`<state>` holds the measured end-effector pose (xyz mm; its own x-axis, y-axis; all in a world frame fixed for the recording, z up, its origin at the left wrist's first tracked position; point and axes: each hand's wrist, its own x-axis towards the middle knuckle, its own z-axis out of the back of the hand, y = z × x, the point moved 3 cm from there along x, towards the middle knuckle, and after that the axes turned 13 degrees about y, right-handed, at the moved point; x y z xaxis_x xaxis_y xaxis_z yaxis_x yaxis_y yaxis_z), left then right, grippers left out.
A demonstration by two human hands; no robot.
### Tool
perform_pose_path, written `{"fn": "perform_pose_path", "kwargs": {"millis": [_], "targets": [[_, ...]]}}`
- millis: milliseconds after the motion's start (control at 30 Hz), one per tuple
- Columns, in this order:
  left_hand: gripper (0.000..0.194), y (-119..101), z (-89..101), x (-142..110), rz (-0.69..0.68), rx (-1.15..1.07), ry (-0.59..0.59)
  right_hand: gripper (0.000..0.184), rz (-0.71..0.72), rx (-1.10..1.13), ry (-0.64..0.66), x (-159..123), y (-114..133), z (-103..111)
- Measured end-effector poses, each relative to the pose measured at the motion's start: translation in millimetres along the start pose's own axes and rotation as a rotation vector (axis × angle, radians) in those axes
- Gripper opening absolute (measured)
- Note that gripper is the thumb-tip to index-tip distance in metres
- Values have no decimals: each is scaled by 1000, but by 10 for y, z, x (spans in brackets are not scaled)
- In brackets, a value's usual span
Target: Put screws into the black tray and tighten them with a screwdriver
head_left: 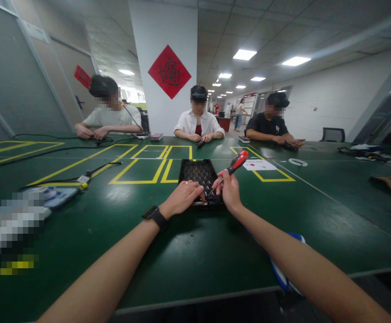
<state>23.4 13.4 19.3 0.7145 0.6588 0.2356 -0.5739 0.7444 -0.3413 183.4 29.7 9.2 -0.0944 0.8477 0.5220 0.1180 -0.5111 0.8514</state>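
A black open-topped tray-like case (198,168) lies on the green table in front of me; many small dark and shiny shapes show inside it, too small to name. My right hand (229,193) grips a screwdriver (238,162) with a red and black handle. Its thin shaft slants down to the left, with the tip inside the case near the front side. From the left, my left hand (183,197) reaches over the near part of the case, fingertips drawn together close to the screwdriver tip. What those fingers hold, if anything, is hidden.
Yellow tape rectangles (134,181) mark the table (168,255). Cables and a partly blurred pouch-like item (55,197) lie at left. A white printed sheet (260,165) and white ring (298,162) lie at right. A blue and white object (283,273) sits under my right forearm. Several people sit around.
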Motion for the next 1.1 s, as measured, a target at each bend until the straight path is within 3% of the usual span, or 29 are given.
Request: {"fn": "perform_pose_path", "kwargs": {"millis": [233,400,567,800,967,1100], "targets": [[25,-141,-8,68,55,134,-150,32,60,-59,32,-48,94,-52],[15,-154,-89,137,107,51,-181,31,79,-56,101,-66,157,-98],[19,-81,-120,118,51,-112,-140,32,68,3,219,-47,169,-144],[24,-25,-159,110,161,-186,-183,32,65,-1,200,-65,187,-163],[20,-52,-143,112,90,-159,-129,33,50,16,238,-53,161,-159],[19,-47,-146,119,93,-207,-157,31,59,17,218,-51,156,-151]]}}
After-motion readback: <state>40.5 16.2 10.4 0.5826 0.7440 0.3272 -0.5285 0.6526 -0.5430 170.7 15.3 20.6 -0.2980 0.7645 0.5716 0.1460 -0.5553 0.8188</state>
